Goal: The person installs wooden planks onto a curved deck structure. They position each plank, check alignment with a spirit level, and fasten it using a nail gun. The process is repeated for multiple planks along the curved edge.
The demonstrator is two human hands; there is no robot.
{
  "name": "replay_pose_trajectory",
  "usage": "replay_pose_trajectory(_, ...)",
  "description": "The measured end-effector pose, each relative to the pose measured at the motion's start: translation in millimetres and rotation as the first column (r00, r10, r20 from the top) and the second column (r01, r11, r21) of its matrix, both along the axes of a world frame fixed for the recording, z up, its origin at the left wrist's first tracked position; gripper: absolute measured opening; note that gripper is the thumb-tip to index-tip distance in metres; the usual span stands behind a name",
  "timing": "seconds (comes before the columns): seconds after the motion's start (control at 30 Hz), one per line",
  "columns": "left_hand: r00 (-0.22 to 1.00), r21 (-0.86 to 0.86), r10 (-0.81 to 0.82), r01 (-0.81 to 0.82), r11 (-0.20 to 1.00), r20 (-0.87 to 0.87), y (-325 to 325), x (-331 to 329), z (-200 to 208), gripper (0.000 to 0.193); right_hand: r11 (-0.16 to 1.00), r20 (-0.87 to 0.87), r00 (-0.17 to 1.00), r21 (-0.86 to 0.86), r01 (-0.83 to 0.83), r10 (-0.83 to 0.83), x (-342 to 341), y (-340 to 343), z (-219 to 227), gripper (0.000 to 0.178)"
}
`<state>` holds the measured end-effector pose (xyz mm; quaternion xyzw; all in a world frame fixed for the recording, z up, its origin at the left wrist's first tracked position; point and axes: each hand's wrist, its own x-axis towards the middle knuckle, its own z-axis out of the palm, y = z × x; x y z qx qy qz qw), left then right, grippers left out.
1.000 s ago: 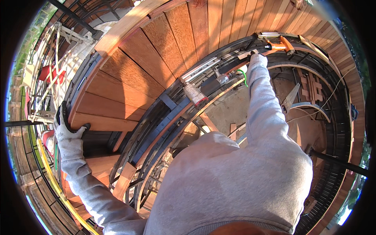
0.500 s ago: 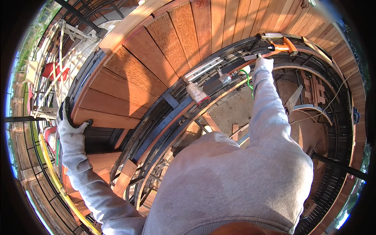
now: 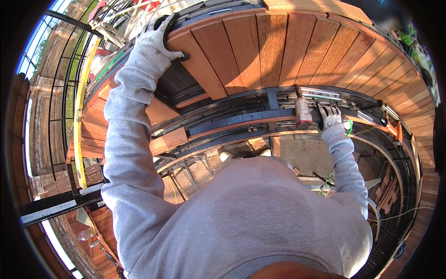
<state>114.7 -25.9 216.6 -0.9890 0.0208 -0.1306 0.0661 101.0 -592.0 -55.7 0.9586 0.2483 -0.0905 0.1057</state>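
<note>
In a white glove with dark fingertips, my left hand (image 3: 155, 42) is spread over the outer corner of the end board (image 3: 197, 60) in a curved row of reddish wooden boards. Its thumb lies along the board's near edge, its fingers stretched past the outer end. My right hand (image 3: 331, 117), also gloved, has its fingers curled over a dark air tool on the black frame, mostly covered by the hand. A green hose (image 3: 350, 128) shows by the wrist. Just left of that hand stands a ribbed bottle (image 3: 303, 108) with a red end.
Black curved framing (image 3: 232, 122) runs before me, with a short wood block (image 3: 171, 140) across it. Metal strips (image 3: 319, 93) lie behind the bottle. An orange tool (image 3: 394, 129) rests to the right. A yellow level (image 3: 80, 118) stands at left; wood offcuts (image 3: 389, 195) lie low at right.
My view has turned left. My right hand has come back from near the orange tool to the air tool beside the bottle. My left hand stays at the end board's corner.
</note>
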Motion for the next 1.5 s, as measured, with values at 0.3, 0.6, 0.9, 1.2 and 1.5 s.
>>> replay_pose_trajectory(0.3, 0.995, -0.058, 0.088, -0.09, 0.994, -0.045, -14.7, -15.3, 8.8, 0.1, 0.99, -0.001, 0.993, 0.074, -0.116, 0.117, 23.3, 10.6, 4.7, 0.097)
replay_pose_trajectory(0.6, 0.998, -0.106, -0.056, 0.059, 0.993, 0.026, -21.7, -31.4, 26.7, 0.098, 0.89, 0.167, 0.981, 0.424, -0.166, 0.104, -15.9, 33.0, 57.7, 0.089)
replay_pose_trajectory(0.9, 0.993, -0.109, -0.099, 0.106, 0.988, 0.065, -15.8, -34.6, 25.1, 0.097, 0.903, -0.09, 0.959, 0.371, -0.218, 0.269, -104.4, 152.7, 85.3, 0.081)
replay_pose_trajectory(1.2, 0.966, -0.079, -0.219, 0.231, 0.97, 0.136, -7.3, -30.5, 19.3, 0.093, 0.961, -0.249, 0.928, 0.099, -0.26, 0.276, -92.2, 267.7, 85.1, 0.072)
replay_pose_trajectory(1.5, 0.979, -0.079, -0.166, 0.176, 0.981, 0.117, -6.2, -31.5, 18.4, 0.09, 0.97, -0.222, 0.945, 0.093, -0.226, 0.242, -81.6, 280.9, 71.3, 0.071)
